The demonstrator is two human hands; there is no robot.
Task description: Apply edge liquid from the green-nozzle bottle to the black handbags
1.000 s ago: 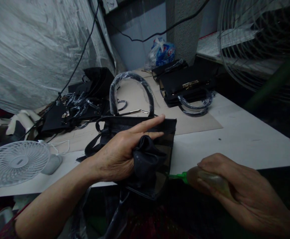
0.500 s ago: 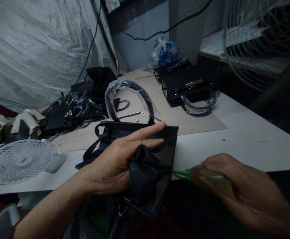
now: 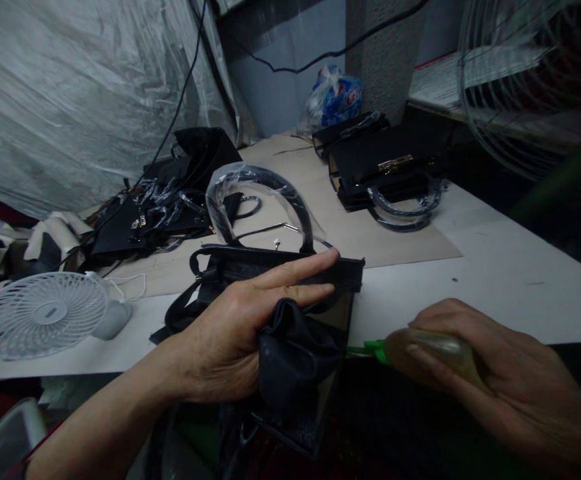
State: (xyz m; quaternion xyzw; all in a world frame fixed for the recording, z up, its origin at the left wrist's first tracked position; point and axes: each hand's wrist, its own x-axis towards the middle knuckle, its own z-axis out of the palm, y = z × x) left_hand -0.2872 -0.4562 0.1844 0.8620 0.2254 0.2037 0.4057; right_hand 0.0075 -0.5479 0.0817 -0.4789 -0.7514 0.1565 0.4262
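Note:
My left hand [image 3: 243, 333] lies on a black handbag [image 3: 290, 333] at the table's near edge. Its lower fingers clutch a bunched black cloth [image 3: 295, 350], while two fingers stretch along the bag's top rim. The bag's curved handle [image 3: 260, 200], wrapped in clear plastic, stands up behind it. My right hand [image 3: 490, 380] is closed round a small clear squeeze bottle [image 3: 443, 353] with a green nozzle [image 3: 373, 350]. The nozzle points left at the bag's right side edge.
A small white fan [image 3: 40, 320] lies at the left on the white table [image 3: 495, 280]. Black bag parts [image 3: 155, 213] are piled at back left, finished black handbags [image 3: 385, 167] at back right, a plastic bag [image 3: 333, 100] behind. A large wire fan guard [image 3: 535, 87] stands right.
The view has shifted slightly; the bag and my left hand sit a little further right. My right hand keeps the bottle's nozzle at the bag's edge.

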